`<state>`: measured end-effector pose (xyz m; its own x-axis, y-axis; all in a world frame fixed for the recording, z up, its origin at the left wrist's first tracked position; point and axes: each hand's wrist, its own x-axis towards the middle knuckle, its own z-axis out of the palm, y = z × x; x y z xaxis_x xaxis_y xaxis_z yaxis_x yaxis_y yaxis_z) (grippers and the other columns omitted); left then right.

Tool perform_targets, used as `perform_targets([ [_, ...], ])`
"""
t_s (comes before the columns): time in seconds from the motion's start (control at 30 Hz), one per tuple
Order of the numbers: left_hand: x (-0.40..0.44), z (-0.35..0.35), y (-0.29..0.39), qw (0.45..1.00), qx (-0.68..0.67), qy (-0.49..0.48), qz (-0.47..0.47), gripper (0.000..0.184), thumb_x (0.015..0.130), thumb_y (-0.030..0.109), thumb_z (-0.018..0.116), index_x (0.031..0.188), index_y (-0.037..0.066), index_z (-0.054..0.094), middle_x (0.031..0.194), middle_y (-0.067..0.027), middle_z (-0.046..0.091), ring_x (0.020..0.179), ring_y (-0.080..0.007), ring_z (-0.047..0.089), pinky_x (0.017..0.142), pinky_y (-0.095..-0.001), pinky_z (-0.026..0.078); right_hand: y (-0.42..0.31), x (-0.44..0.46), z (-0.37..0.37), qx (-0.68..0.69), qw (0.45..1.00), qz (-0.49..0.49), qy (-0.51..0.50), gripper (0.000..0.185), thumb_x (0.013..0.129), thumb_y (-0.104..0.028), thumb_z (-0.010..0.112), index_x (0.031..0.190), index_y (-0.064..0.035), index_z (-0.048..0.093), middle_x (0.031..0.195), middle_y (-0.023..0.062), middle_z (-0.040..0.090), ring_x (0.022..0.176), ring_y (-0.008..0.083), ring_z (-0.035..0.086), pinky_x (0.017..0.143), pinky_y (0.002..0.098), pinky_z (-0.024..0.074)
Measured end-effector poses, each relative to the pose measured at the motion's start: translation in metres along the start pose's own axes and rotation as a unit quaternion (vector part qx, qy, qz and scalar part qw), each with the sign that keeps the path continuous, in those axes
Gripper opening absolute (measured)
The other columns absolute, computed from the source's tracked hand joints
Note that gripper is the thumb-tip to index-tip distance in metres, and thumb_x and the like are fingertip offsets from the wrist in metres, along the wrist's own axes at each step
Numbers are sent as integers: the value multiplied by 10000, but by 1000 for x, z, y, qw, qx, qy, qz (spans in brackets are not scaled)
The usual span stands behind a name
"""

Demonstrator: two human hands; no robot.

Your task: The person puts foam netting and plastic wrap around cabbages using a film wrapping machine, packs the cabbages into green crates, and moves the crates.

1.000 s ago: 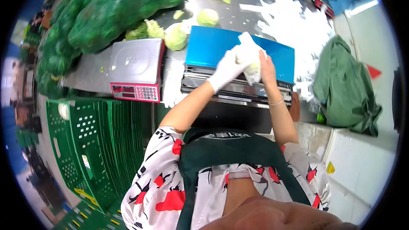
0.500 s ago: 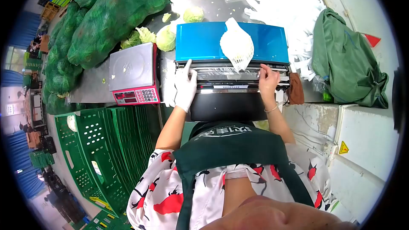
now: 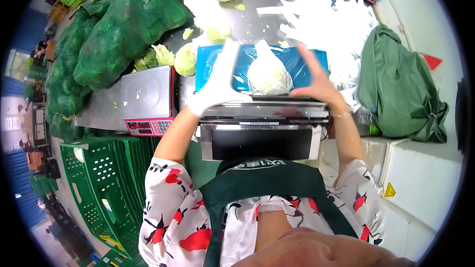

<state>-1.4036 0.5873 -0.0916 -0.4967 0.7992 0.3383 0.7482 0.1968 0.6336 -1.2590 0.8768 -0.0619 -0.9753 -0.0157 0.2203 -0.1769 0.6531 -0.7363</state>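
Note:
A cabbage in a white foam net (image 3: 269,74) rests on the blue top (image 3: 203,64) of a wrapping machine, and clear film lies over that top around it. To its left is my left hand (image 3: 221,81), in a white glove, blurred, with thumb and fingers spread apart. My bare right hand (image 3: 319,79) is to its right, also spread, its thumb pointing toward the cabbage. Neither hand visibly grips anything; whether they touch the film is unclear. In front of them are the machine's metal rollers (image 3: 267,111) and a black panel (image 3: 262,143).
A scale (image 3: 146,91) stands left of the machine, near loose cabbages (image 3: 185,62) and large green net sacks (image 3: 128,29). White foam nets (image 3: 341,34) are piled at the back right, beside a green cloth bag (image 3: 396,89). Green crates (image 3: 109,183) stand at lower left.
My hands have moved from the machine's front edge up to either side of the cabbage and spread open. Clear film now covers the blue top, and the netted cabbage has shifted and sits on it.

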Motion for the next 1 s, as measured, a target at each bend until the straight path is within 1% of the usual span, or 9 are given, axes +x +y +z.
perform_targets([
  [0.07,10,41,-33,996,62,-56,32,1301,565,388,916,1542,15,142,1551,-260,249,1466,-377,210,1171,-445,229,50,17,45,-149,980,-100,-82,1206,555,-309,937,1499,11,258,1501,213,380,1403,336,353,1162,396,261],
  [0.13,21,61,-38,967,-207,-105,-102,1266,552,359,926,1533,25,198,1489,-239,376,1417,-341,332,1151,-402,282,56,29,67,29,991,45,-125,1235,532,-335,951,1498,8,262,1476,218,403,1380,353,379,1153,390,279],
  [0.27,12,67,-47,901,-376,-80,-200,1116,617,339,917,1491,14,306,1427,-163,469,1311,-246,462,1097,-361,368,57,19,79,158,977,128,-59,1021,667,-419,869,1447,10,368,1326,168,561,1205,275,548,1033,360,422],
  [0.4,-10,47,3,817,-501,-58,-280,825,859,353,742,1469,-7,321,1351,-115,518,1185,-167,536,869,-256,519,3,-14,76,287,920,265,-20,732,819,-468,717,1333,16,527,1137,123,633,1046,193,582,935,318,458],
  [0.43,-21,36,25,802,-509,-87,-302,695,937,369,642,1453,8,346,1244,-75,576,1028,-106,593,653,-191,532,-7,-33,74,288,907,303,-50,689,847,-479,678,1309,16,552,1097,123,639,1024,187,581,929,317,456],
  [0.57,-90,21,93,678,-569,-216,-412,679,919,441,648,1394,29,392,1064,-69,635,772,-96,648,494,-199,514,-60,-133,74,266,879,371,-139,716,877,-572,604,1242,44,607,1056,173,667,1010,203,600,833,313,482],
  [0.73,-157,63,83,571,-599,-280,-487,785,890,636,563,1417,70,430,1166,-91,660,858,-194,685,677,-284,527,-64,-172,120,293,797,494,-187,846,862,-714,510,1213,47,629,1097,196,667,1030,216,609,753,317,503],
  [0.87,-181,102,47,536,-555,-244,-588,690,912,649,514,1340,107,528,1177,-89,666,1012,-189,650,826,-312,490,-41,-156,147,400,698,538,-251,811,875,-738,469,1192,-13,645,1043,67,675,895,105,602,729,257,486],
  [1.0,-199,81,67,496,-634,-221,-551,712,971,594,447,1464,85,376,1371,-123,535,1195,-234,569,1046,-400,411,-26,-184,140,531,608,533,-252,548,913,-470,654,1220,-18,622,1073,50,675,910,95,612,789,236,474],
])
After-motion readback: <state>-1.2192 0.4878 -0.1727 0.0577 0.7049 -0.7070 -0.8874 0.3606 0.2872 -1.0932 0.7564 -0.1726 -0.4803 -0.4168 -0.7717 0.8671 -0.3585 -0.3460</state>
